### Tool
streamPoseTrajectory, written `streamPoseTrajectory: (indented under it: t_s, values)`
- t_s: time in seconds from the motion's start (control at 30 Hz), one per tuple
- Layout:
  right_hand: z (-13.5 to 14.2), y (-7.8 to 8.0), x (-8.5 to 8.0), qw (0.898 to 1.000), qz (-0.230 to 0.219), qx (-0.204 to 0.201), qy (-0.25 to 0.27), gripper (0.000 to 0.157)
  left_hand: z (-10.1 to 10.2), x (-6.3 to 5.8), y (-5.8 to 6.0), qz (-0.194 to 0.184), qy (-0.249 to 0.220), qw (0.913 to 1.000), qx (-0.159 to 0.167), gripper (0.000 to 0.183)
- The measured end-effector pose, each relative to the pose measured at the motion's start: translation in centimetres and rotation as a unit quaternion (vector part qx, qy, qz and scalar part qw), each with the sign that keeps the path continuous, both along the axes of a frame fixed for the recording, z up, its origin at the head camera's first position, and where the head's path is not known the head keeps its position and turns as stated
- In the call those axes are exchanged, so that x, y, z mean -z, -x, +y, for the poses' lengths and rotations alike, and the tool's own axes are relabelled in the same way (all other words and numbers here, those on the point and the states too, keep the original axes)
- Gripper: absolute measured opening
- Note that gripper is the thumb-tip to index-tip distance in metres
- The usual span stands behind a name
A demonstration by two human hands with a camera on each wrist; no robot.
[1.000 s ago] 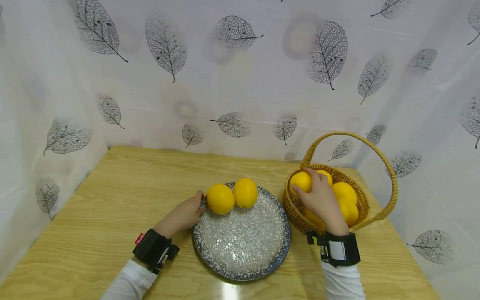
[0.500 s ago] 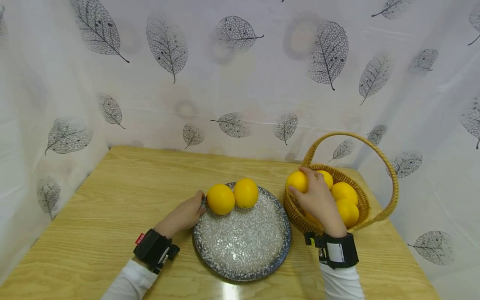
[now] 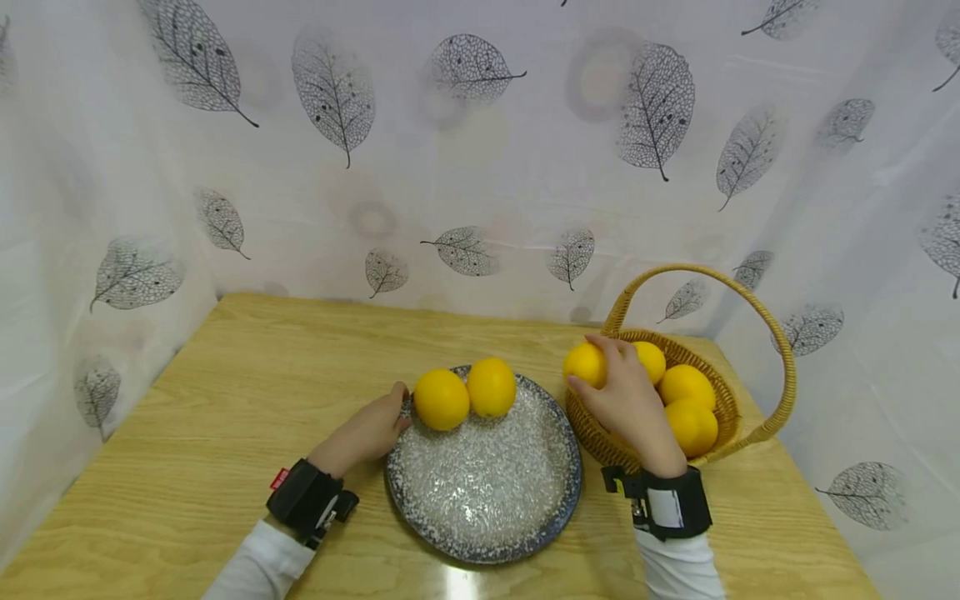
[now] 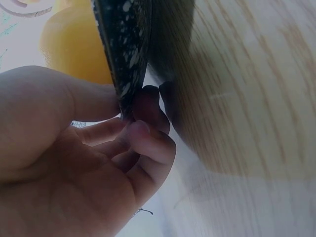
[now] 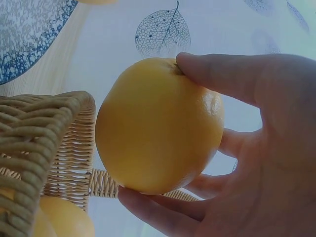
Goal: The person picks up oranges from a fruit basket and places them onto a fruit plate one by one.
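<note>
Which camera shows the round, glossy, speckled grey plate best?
The head view: nearly all the plate shows, only two round yellow fruits and the left hand covering bits. The left wrist view shows a slice of rim, edge-on; the right wrist view, only part, cut off at top left.

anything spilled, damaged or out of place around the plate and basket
Nothing looks spilled or damaged. The only oddity: two oranges sit bunched near the far left rim of the plate, leaving the rest bare. The basket stands upright.
</note>
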State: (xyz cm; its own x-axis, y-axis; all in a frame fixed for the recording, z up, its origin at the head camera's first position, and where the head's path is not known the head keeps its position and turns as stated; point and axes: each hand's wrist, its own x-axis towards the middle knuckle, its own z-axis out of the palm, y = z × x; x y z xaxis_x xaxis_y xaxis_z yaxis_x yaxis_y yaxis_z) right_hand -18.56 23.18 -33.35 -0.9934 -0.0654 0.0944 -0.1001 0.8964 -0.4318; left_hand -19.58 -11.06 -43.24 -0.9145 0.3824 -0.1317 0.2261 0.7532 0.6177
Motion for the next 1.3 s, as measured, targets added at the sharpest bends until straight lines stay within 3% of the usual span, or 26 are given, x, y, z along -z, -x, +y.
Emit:
streamPoseTrajectory:
  t_s: [0.93,1.3]
  values:
    - [-2.0,-0.1,0.3,0.999,0.023,-0.029,0.013,0.069,0.0,-0.2,0.0,-0.005,0.0,1.0,-0.003,0.037]
    - [-3.1,0.0,1.3,0.999,0.026,-0.046,0.008,0.07,0.0,-0.3,-0.1,-0.006,0.006,0.9999,-0.006,0.037]
